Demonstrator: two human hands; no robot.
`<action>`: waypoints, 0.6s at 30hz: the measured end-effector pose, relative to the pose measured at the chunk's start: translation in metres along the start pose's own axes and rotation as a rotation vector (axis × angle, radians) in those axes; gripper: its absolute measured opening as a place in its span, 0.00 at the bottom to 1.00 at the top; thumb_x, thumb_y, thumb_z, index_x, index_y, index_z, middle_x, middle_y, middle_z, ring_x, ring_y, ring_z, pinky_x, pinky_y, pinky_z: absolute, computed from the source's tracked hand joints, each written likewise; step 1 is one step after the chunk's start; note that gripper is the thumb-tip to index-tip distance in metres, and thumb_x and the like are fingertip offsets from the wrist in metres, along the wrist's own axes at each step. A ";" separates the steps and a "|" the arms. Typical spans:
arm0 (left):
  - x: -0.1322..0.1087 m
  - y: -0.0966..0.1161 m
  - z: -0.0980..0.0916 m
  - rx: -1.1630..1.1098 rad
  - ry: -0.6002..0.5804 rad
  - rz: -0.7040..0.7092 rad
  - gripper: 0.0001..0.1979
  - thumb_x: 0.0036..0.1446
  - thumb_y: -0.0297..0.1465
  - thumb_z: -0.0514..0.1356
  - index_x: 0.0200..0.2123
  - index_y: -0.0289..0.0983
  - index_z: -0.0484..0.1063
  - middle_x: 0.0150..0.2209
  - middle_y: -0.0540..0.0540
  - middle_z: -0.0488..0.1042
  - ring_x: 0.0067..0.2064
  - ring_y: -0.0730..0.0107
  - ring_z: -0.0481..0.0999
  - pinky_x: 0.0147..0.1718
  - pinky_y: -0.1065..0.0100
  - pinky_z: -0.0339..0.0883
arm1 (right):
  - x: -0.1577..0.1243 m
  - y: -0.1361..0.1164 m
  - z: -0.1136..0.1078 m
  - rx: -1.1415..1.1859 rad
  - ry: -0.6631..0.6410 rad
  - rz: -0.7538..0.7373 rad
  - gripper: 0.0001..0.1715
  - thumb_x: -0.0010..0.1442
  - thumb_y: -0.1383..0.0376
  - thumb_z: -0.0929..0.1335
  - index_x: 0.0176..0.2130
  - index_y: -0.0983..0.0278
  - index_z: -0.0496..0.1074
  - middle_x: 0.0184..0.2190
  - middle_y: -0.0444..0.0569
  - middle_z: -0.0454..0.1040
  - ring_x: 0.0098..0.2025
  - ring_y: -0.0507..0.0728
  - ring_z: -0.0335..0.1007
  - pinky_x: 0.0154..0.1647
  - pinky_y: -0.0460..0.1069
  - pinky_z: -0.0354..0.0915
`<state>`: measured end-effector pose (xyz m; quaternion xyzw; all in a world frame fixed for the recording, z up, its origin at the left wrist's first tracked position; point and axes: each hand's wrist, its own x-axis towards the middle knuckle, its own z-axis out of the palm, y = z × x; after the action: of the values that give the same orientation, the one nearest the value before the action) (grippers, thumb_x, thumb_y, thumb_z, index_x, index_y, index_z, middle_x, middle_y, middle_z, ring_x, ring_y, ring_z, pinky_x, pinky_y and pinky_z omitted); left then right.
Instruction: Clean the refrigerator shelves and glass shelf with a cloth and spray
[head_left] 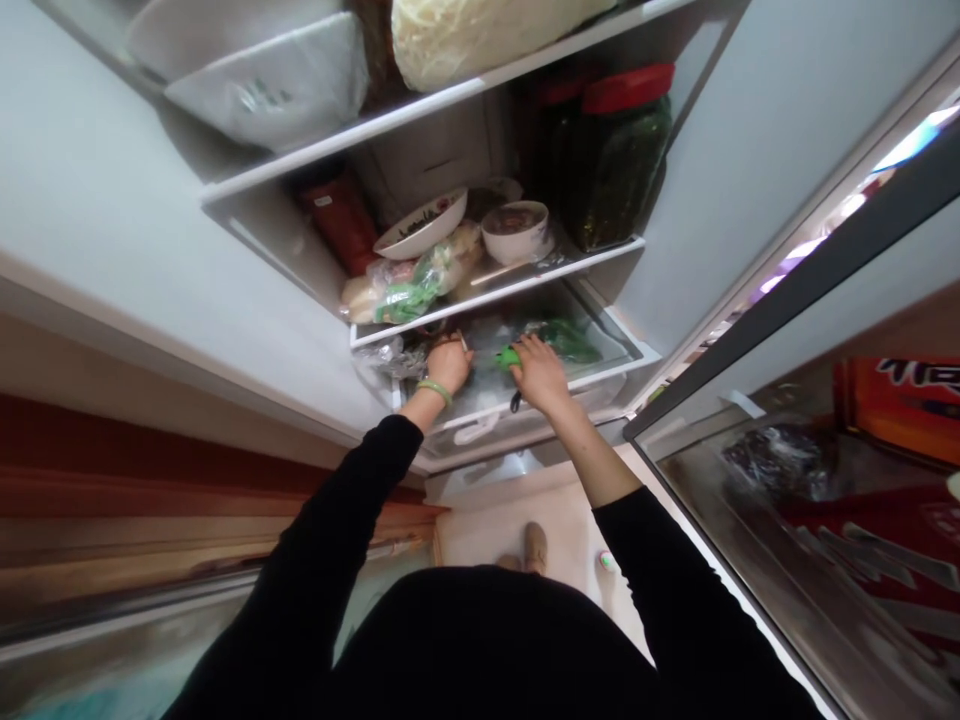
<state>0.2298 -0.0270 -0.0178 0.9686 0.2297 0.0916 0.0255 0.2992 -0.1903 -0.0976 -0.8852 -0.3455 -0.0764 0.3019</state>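
Low inside an open fridge, both of my hands reach over the glass shelf (491,395) below the food shelf. My left hand (450,365), wearing a pale green bangle (435,390), is closed with the fingers curled in; what they hold, if anything, is too small to name. My right hand (538,372) is closed on a bright green object (508,357), whose kind I cannot make out. A small black strap or loop (515,402) shows just below that hand. Dark green vegetables (566,340) lie beyond the right hand, and crinkled clear plastic (391,355) lies left of my left hand.
On the shelf above are a wrapped vegetable bag (420,285), a tilted dish (424,225), a white bowl (516,230) and a large red-lidded jar (622,160). Covered white bowls (277,85) stand higher up. The open fridge door (757,330) is at the right.
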 end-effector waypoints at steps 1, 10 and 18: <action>0.006 0.002 0.001 -0.011 -0.003 -0.021 0.19 0.68 0.24 0.58 0.60 0.28 0.74 0.58 0.23 0.76 0.62 0.44 0.78 0.60 0.54 0.71 | 0.000 0.001 0.000 0.005 0.007 -0.005 0.31 0.69 0.66 0.65 0.68 0.72 0.71 0.73 0.61 0.65 0.77 0.69 0.55 0.77 0.64 0.52; -0.005 -0.010 -0.006 -0.375 -0.035 -0.084 0.12 0.55 0.15 0.61 0.38 0.32 0.79 0.40 0.35 0.81 0.49 0.52 0.82 0.50 0.60 0.71 | -0.002 -0.001 -0.009 0.041 -0.022 0.016 0.32 0.68 0.67 0.66 0.68 0.73 0.71 0.73 0.62 0.64 0.77 0.69 0.55 0.78 0.63 0.51; -0.062 -0.005 -0.014 -0.979 -0.158 0.011 0.06 0.54 0.31 0.60 0.33 0.36 0.76 0.23 0.53 0.70 0.23 0.75 0.64 0.26 0.72 0.59 | -0.022 -0.048 -0.023 0.621 0.308 -0.045 0.22 0.66 0.57 0.70 0.57 0.61 0.79 0.58 0.55 0.81 0.63 0.66 0.75 0.69 0.64 0.65</action>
<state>0.1701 -0.0499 -0.0144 0.8482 0.1521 0.1153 0.4941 0.2523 -0.1884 -0.0637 -0.7213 -0.3221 -0.1069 0.6038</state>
